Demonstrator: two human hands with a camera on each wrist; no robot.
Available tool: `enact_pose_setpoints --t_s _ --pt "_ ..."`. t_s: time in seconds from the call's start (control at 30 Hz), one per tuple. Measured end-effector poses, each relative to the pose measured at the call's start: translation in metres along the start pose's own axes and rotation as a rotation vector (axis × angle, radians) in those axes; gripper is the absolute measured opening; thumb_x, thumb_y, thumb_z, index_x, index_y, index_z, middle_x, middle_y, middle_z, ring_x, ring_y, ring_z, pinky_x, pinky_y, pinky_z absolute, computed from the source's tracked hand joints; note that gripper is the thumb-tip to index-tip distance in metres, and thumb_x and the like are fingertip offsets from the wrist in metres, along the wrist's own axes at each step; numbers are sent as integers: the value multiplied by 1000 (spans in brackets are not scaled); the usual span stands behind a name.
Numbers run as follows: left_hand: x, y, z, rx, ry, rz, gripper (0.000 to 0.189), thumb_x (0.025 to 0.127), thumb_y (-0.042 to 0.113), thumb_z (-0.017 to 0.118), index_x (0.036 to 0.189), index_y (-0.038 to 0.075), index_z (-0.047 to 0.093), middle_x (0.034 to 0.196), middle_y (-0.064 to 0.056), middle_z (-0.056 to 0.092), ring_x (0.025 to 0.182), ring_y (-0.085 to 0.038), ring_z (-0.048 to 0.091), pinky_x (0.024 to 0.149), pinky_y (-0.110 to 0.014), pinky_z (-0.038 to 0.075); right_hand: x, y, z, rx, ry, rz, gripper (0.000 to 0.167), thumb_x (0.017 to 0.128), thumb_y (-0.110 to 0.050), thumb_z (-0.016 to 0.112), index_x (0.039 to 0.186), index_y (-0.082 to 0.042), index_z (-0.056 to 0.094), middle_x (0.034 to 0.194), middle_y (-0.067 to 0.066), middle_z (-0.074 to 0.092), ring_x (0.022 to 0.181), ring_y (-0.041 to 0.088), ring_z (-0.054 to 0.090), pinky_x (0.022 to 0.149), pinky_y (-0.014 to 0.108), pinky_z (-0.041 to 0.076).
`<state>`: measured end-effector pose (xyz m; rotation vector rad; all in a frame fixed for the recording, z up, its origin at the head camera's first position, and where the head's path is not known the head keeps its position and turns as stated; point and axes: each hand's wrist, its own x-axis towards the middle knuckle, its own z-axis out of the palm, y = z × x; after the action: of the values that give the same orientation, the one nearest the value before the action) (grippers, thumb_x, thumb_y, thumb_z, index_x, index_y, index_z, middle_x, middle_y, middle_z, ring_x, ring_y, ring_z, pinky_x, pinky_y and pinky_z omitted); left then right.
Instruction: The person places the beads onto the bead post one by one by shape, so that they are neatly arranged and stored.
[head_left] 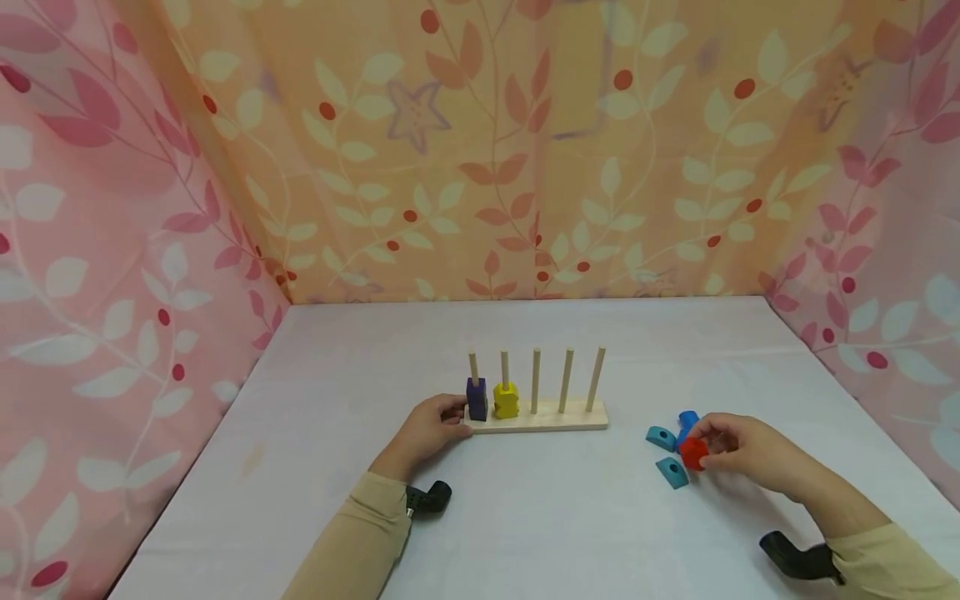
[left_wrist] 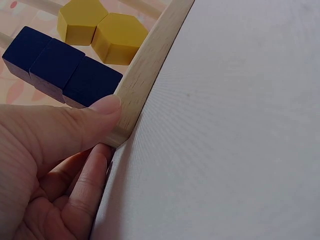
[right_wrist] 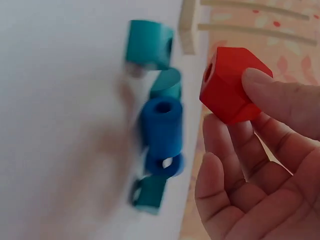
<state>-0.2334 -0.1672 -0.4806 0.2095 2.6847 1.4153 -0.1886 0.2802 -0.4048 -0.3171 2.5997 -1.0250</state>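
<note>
Red faceted bead (right_wrist: pixel 226 85) sits pinched between thumb and fingers of the right hand (head_left: pixel 753 450); the left hand (head_left: pixel 426 429), fingers curled, grips the wooden peg stand (head_left: pixel 540 422) at one end.

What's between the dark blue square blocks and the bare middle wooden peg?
In the head view, yellow hexagonal blocks, threaded on a pale wooden peg, stand between them.

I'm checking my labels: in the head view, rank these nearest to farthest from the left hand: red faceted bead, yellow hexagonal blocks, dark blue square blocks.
1. Dark blue square blocks: beside the left hand.
2. Yellow hexagonal blocks: just right of those.
3. Red faceted bead: far right, in the right hand.
</note>
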Motion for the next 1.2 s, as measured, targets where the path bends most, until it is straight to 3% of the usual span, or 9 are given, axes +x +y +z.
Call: enact_pose_setpoints --t_s 0.33,0.6,0.77,0.93,1.2 --pt "-2 4 -1 -5 1 2 52 76 16 74 124 7 56 114 -6 58 102 -17 56 88 -28 48 14 -46 0 -88 143 -178 28 80 -22 71 104 -14 60 95 2 61 85 20 51 64 24 47" --pt "-2 3 -1 -10 5 -11 52 77 16 74 125 8 56 113 -5 59 102 -16 56 88 -29 48 27 -97 2 -127 214 -290 28 81 -16 70 106 -13 60 99 3 62 91 22 56 75 34 51" --pt "-1 3 0 4 9 2 51 76 16 74 124 7 56 110 -6 59 100 -16 56 87 -29 49 42 -125 6 -143 243 -357 23 81 -14 70 103 -14 61 97 1 63 85 18 56 73 33 50" --pt "0 1 0 2 13 -13 51 75 17 75 123 8 57 110 -4 60 99 -15 56 87 -28 49 58 -149 10 -97 252 -431 21 82 -14 69 101 -15 62 93 -1 64 82 15 56 72 32 48" --pt "-1 0 0 10 6 -7 52 76 19 75 123 8 57 108 -5 60 98 -14 57 86 -31 49 76 -176 24 36 254 -455 22 83 -11 67 104 -15 62 96 -1 65 84 16 57 73 32 49"
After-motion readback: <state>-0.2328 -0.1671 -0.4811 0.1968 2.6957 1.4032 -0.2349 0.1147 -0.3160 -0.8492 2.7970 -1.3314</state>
